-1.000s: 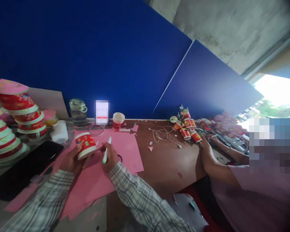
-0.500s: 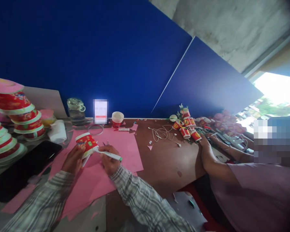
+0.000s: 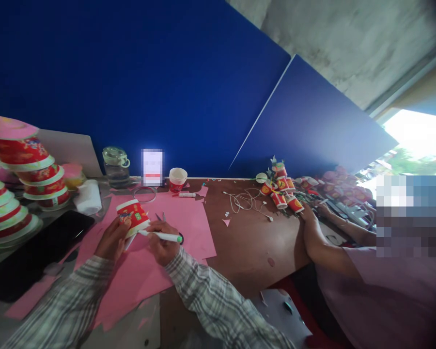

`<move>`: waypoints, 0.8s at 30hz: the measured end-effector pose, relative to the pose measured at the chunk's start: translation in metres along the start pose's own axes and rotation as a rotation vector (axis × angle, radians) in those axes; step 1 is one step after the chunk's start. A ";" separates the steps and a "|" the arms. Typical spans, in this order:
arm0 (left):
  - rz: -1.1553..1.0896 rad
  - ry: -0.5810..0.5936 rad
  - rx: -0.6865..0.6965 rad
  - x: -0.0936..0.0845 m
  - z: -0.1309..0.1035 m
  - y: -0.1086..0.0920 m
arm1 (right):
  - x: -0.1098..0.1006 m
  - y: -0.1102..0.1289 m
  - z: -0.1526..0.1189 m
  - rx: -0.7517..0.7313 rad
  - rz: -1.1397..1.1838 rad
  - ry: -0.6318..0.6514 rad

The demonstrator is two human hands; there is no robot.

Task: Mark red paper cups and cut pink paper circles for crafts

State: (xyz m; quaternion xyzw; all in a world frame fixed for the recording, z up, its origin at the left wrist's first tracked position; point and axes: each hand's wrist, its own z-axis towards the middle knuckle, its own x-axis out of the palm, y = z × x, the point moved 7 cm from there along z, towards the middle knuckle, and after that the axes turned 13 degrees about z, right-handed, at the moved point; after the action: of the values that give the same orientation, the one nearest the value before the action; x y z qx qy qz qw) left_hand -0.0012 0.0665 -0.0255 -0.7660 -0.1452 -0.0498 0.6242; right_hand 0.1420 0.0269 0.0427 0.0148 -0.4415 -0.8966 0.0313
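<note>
My left hand is closed on a red printed paper cup, which lies tilted above the pink paper sheets. Between the fingers of my right hand is a white marker with a green end. Its other end points at the white rim of the cup; whether it touches I cannot tell. Under the cup a slim white and orange stick-like item shows in part. Just beyond my right hand, a pair of scissors is partly visible on the paper.
Stacked decorated cups and a black tablet-like slab are at left. Behind the paper stand a water jug, a lit screen and another cup. A white cable lies right of centre. A co-worker sits at right by cup decorations.
The cup in my left hand has shifted slightly right and turned a little. The marker in my right hand now lies flatter. The whole view has moved slightly.
</note>
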 end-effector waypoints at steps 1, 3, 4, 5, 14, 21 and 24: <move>0.019 0.004 0.023 0.001 0.000 -0.002 | 0.000 0.000 0.000 0.005 0.008 0.003; 0.050 0.008 0.068 0.001 -0.001 -0.005 | 0.000 0.000 0.000 0.018 0.018 0.005; 0.061 0.008 0.084 0.001 -0.001 -0.006 | 0.000 -0.001 0.000 0.031 0.017 0.007; 0.074 0.012 0.097 0.001 -0.001 -0.007 | 0.001 -0.002 0.000 0.047 0.013 0.010; 0.095 0.002 0.112 0.001 -0.001 -0.008 | -0.012 -0.022 -0.004 0.228 0.111 -0.189; 0.121 0.023 0.121 0.001 0.001 -0.005 | -0.008 -0.019 -0.002 0.282 0.114 -0.125; 0.126 0.026 0.117 0.001 0.003 -0.004 | -0.008 -0.026 -0.003 0.322 0.098 -0.130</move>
State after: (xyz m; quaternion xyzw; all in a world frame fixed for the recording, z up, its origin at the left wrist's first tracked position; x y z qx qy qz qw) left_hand -0.0017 0.0700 -0.0222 -0.7352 -0.0914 -0.0117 0.6716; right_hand 0.1489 0.0411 0.0205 -0.0599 -0.5805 -0.8109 0.0435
